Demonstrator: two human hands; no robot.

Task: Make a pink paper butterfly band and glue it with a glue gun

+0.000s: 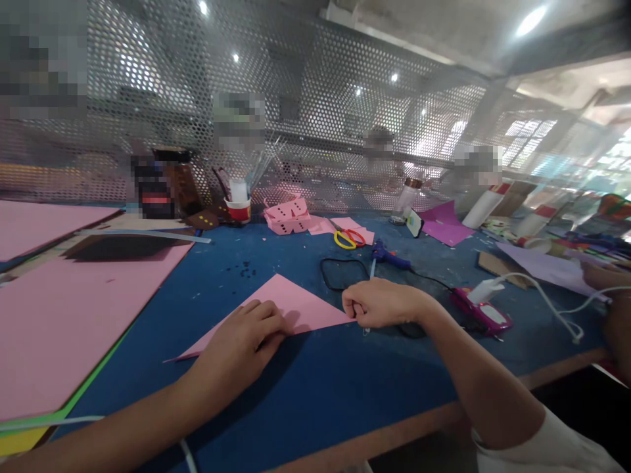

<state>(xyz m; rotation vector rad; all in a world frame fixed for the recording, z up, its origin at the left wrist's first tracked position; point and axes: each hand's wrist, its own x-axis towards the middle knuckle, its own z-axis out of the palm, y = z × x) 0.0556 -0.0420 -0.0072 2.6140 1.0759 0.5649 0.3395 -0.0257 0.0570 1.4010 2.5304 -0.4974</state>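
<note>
A pink sheet of paper (300, 307), folded into a wide triangle, lies on the blue table with its peak pointing away from me. My left hand (259, 327) is closed over its left half, fingers bent and pressing on the paper, thumb near the folded front edge. At the right corner my right hand (372, 303) is closed in a pinch on the tip of the paper. The left corner of the triangle sticks out past my left hand, its layers slightly apart.
Large pink sheets (98, 322) are stacked at left. Beyond the triangle are scissors (345, 238), a pink paper piece with black dots (286, 217) and a blue glue gun (392, 257). A magenta power strip (486, 314) with cords sits right, near another person's hand (604, 274).
</note>
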